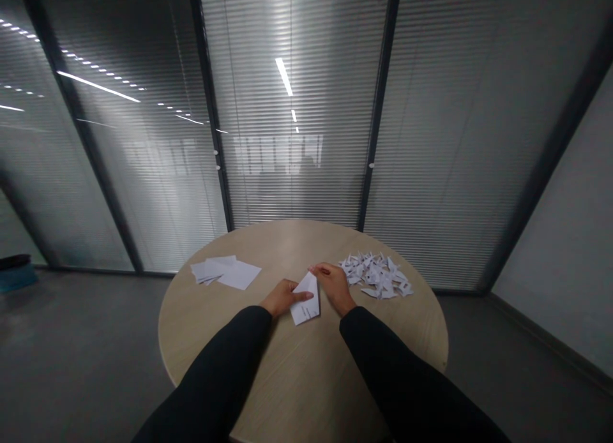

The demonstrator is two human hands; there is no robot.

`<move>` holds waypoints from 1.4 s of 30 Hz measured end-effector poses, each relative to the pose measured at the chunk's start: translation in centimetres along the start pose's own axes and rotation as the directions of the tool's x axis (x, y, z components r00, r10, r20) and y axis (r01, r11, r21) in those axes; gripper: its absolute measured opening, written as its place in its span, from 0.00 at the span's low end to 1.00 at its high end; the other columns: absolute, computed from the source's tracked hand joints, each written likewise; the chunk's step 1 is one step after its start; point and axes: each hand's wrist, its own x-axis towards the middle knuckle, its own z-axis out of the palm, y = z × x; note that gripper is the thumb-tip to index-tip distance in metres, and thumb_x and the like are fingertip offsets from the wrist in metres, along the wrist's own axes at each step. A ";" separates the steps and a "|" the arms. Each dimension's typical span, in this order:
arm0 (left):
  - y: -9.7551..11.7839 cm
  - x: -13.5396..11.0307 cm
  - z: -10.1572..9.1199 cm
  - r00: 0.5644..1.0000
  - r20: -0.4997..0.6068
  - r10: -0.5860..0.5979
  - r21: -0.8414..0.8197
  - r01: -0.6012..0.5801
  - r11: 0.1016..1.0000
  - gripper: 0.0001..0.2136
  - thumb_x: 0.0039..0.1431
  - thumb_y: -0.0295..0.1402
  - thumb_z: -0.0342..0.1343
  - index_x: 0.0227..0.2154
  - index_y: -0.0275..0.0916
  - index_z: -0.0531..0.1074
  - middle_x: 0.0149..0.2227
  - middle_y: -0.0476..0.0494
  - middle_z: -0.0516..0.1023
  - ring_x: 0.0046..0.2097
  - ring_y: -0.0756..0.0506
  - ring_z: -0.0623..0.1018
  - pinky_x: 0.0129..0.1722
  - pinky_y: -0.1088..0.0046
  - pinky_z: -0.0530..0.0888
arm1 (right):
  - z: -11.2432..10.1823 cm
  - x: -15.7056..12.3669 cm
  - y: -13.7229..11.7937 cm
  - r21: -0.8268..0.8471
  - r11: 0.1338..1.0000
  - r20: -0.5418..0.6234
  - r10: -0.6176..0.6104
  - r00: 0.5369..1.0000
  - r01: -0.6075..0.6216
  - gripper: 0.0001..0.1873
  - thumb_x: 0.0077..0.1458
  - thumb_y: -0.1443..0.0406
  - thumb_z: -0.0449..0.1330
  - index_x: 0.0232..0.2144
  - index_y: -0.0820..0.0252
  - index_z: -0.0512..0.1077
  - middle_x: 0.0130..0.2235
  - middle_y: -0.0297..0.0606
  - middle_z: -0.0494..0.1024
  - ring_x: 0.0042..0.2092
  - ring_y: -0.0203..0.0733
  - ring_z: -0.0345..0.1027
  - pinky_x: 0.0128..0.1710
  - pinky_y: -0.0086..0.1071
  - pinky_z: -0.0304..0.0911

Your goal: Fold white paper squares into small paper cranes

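Observation:
Between my hands, over the middle of the round table, is a folded sheet of paper, white with some printed text near its lower edge. Its top narrows to a slanted point. My left hand grips the sheet from the left, thumb lying across its face and the other fingers partly hidden. At the top corner, my right hand pinches the paper between thumb and fingertips. Just right of that hand lies a heap of small folded white paper pieces. Several flat white sheets lie overlapping to the left.
The round wooden table stands close to a glass partition with blinds. A white wall rises on the right. On the floor at far left is a blue bin with a dark rim.

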 end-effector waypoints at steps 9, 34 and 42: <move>-0.2 -0.2 -0.1 0.996 0.077 0.036 0.040 -0.039 0.998 0.22 0.38 0.49 0.61 0.25 0.30 0.76 0.25 0.41 0.77 0.26 0.48 0.73 0.28 0.74 0.66 | -0.5 0.4 0.3 0.001 0.999 -0.090 -0.033 0.995 0.033 0.17 0.42 0.54 0.61 0.21 0.64 0.73 0.23 0.38 0.75 0.26 0.39 0.66 0.26 0.29 0.60; 0.7 -0.1 -0.1 0.984 -0.147 0.096 -0.131 -0.115 0.985 0.27 0.39 0.56 0.56 0.24 0.30 0.74 0.24 0.40 0.76 0.27 0.46 0.74 0.30 0.72 0.69 | -0.9 0.3 0.9 0.047 0.997 0.099 0.059 0.993 -0.064 0.20 0.42 0.51 0.61 0.24 0.64 0.74 0.26 0.42 0.78 0.29 0.45 0.72 0.28 0.33 0.65; 1.0 -0.2 -1.1 0.923 -0.313 0.224 -0.020 -0.242 0.970 0.25 0.44 0.55 0.52 0.21 0.32 0.72 0.18 0.47 0.70 0.22 0.51 0.68 0.26 0.75 0.66 | -0.9 0.1 0.0 0.099 0.993 0.151 0.047 0.987 -0.063 0.22 0.44 0.50 0.60 0.29 0.65 0.76 0.32 0.43 0.79 0.34 0.45 0.72 0.35 0.35 0.65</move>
